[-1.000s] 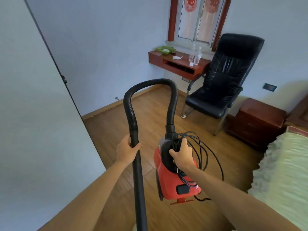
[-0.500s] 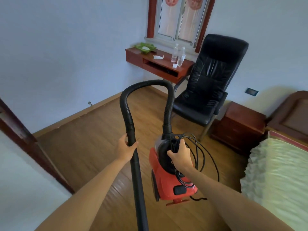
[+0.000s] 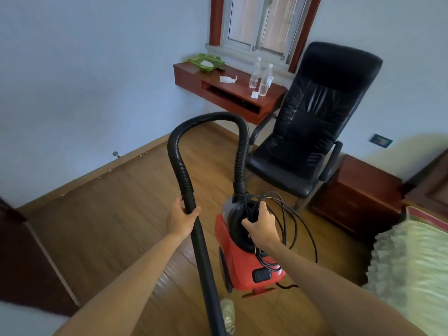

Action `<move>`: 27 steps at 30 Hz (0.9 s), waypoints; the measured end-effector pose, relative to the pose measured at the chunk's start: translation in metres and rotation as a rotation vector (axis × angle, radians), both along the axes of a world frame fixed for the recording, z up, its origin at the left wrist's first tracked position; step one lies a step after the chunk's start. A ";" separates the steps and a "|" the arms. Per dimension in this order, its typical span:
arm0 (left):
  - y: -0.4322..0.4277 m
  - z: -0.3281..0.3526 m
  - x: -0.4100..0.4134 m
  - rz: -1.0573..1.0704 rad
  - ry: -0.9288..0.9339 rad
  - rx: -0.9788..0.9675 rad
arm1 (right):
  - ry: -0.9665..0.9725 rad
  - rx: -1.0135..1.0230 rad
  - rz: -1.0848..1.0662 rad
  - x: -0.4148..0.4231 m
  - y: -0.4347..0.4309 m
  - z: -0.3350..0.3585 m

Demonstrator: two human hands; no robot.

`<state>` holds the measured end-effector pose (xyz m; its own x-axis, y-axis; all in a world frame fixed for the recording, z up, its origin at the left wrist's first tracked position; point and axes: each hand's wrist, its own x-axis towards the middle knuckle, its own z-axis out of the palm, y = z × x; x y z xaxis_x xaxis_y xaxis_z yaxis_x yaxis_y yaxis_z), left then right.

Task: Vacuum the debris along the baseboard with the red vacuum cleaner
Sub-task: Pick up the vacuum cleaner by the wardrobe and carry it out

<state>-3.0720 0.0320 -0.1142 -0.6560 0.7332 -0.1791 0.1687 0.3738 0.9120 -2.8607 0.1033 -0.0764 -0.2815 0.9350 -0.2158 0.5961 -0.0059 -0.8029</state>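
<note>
Near the middle of a bedroom floor, seen from a person's own head looking down, both bare arms reach forward. At about 6 o'clock in view hangs the red vacuum cleaner (image 3: pixel 244 260), carried clear of the wooden floor (image 3: pixel 116 214). The right hand (image 3: pixel 260 225) has its fingers (image 3: pixel 263 206) curled tight around the carry handle on top, trapping loops of black power cord (image 3: pixel 294 221) that dangle loose toward 4 o'clock. The left hand (image 3: pixel 181 215) wraps its fingers around the black wand (image 3: pixel 203 258) where it joins the ribbed hose (image 3: pixel 206 120), which arches up toward 12 o'clock and back down into the machine.

From 9 o'clock to 12 o'clock the baseboard (image 3: pixel 101 174) runs along the pale wall, and small pale specks of debris (image 3: pixel 140 155) dot its top edge and the floor beside it, well apart from the wand. A black chair (image 3: pixel 312 122) stands at 1 o'clock, a wall-mounted surface (image 3: pixel 232 93) holding bottles at 12 o'clock.

Judging from this, the job has barely begun: the machine is only being carried in, the cord looks unplugged, and all the actual cleaning along the wall remains.
</note>
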 end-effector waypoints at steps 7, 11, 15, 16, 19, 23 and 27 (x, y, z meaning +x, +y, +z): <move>0.112 -0.035 -0.037 0.100 -0.069 -0.084 | -0.030 -0.067 0.076 -0.043 0.119 -0.038; 0.159 -0.059 -0.053 0.164 -0.117 -0.116 | -0.059 -0.079 0.122 -0.066 0.175 -0.066; 0.190 -0.088 -0.070 0.194 -0.160 -0.141 | -0.099 -0.093 0.184 -0.090 0.218 -0.092; 0.197 -0.097 -0.075 0.204 -0.179 -0.142 | -0.110 -0.092 0.197 -0.097 0.228 -0.098; 0.217 -0.123 -0.090 0.242 -0.213 -0.168 | -0.136 -0.089 0.232 -0.116 0.256 -0.118; 0.241 -0.163 -0.115 0.288 -0.225 -0.201 | -0.138 -0.091 0.270 -0.153 0.291 -0.153; 0.263 -0.191 -0.140 0.322 -0.241 -0.242 | -0.147 -0.120 0.305 -0.192 0.319 -0.179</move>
<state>-3.2119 0.2953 -0.3052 -0.7620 0.4174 -0.4951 -0.1970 0.5789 0.7913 -3.0524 0.4218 -0.2555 -0.5019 0.7781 -0.3777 0.6939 0.1015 -0.7129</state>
